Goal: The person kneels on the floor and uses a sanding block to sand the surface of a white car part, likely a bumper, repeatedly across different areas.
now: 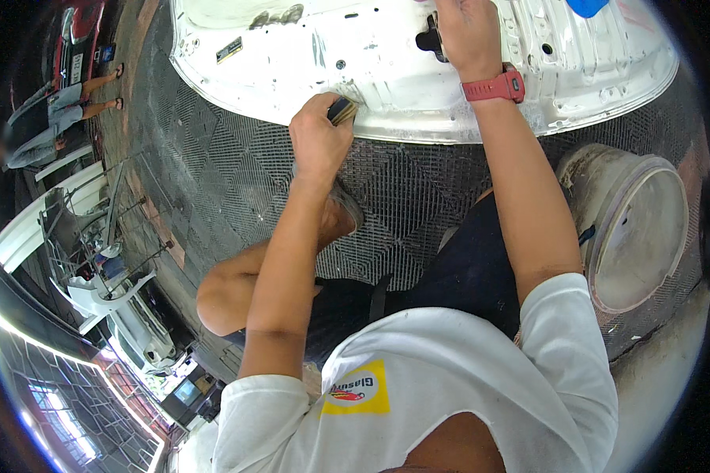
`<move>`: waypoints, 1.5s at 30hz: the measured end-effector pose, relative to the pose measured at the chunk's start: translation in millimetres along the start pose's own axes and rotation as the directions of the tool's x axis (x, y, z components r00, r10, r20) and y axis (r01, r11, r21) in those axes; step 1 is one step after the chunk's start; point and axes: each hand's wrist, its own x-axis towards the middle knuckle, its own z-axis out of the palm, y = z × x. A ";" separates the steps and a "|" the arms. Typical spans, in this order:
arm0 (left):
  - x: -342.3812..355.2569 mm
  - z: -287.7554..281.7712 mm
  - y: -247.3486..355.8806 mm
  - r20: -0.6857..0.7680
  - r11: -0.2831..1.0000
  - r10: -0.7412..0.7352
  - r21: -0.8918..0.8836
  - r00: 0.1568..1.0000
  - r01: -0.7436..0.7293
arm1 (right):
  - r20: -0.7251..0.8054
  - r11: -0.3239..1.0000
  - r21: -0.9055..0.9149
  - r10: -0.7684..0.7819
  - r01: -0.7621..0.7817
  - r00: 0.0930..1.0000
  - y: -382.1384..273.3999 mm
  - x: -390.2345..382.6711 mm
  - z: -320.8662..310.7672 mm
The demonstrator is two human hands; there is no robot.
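A white car body panel, with holes, ribs and dark scuffs, lies across the top of the head view. At its near edge my left hand is closed around a small dark pad with a tan edge, which touches the panel. Grey, wet-looking smears show beside the pad. Farther up, my right hand rests over the panel next to a dark cutout; its fingers run out of the picture at the top. A red watch is on my right wrist.
A whitish bucket stands at my right. Under me lies dark grid matting. A blue item sits on the panel's far side. A person stands at the far left near a red car; white car parts lie lower left.
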 end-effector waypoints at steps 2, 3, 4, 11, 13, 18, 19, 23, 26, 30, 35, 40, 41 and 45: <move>20.2 -16.3 7.5 0.036 0.987 0.147 0.065 0.988 -0.149 | -0.061 1.000 0.000 -0.005 0.005 0.998 10.1 1.5 6.4; 19.0 -17.0 7.1 0.008 0.990 0.128 0.056 0.992 -0.128 | -0.077 1.000 0.001 0.003 -0.003 0.997 6.3 -2.0 7.3; 18.0 -17.1 6.3 -0.019 0.993 0.108 0.047 0.994 -0.107 | -0.022 0.999 -0.039 0.014 -0.015 1.000 4.6 -3.4 7.2; 22.3 -26.0 17.5 0.249 0.956 -0.286 0.000 0.925 0.295 | -0.006 0.999 -0.042 0.029 -0.029 1.000 6.0 -0.6 7.5; 18.6 -21.3 16.0 0.226 0.903 -0.392 -0.090 0.892 0.420 | 0.030 0.997 -0.063 0.036 -0.034 0.999 7.8 -2.2 7.6; -13.2 8.4 22.1 0.246 0.703 -0.524 -0.415 0.815 0.578 | 0.079 0.989 -0.124 0.093 -0.083 0.993 7.1 -3.6 10.4; -12.1 8.5 24.9 0.286 0.685 -0.502 -0.445 0.816 0.577 | 0.052 0.988 -0.149 0.052 -0.044 0.997 4.6 -0.5 10.5; -3.0 4.1 38.4 0.092 0.816 -0.466 -0.340 0.880 0.468 | -0.032 0.992 -0.122 -0.033 0.029 0.999 21.5 -1.2 15.7; 10.0 8.4 32.8 -0.061 0.786 -0.476 -0.478 0.877 0.393 | -0.025 0.999 -0.036 0.024 -0.025 0.999 21.3 -14.5 15.3; -14.7 13.5 18.6 0.004 0.930 -0.276 -0.250 0.961 0.268 | 0.022 0.994 -0.084 0.068 -0.066 0.997 6.0 -4.4 8.3; 12.4 2.0 31.6 -0.052 0.923 -0.330 -0.228 0.943 0.311 | 0.086 0.980 -0.191 0.066 -0.049 0.994 10.8 -6.4 4.5; -0.3 8.0 17.6 -0.055 0.956 -0.215 -0.216 0.975 0.198 | -0.085 0.995 -0.078 -0.068 0.062 0.994 15.2 -6.8 13.5; 4.7 7.5 18.8 -0.089 0.949 -0.210 -0.258 0.974 0.181 | -0.072 0.994 -0.085 -0.071 0.065 0.995 17.2 -5.0 14.0; 27.6 5.1 39.1 -0.097 0.827 -0.449 -0.421 0.888 0.372 | 0.041 0.994 -0.105 -0.002 0.006 0.999 17.1 -10.2 12.4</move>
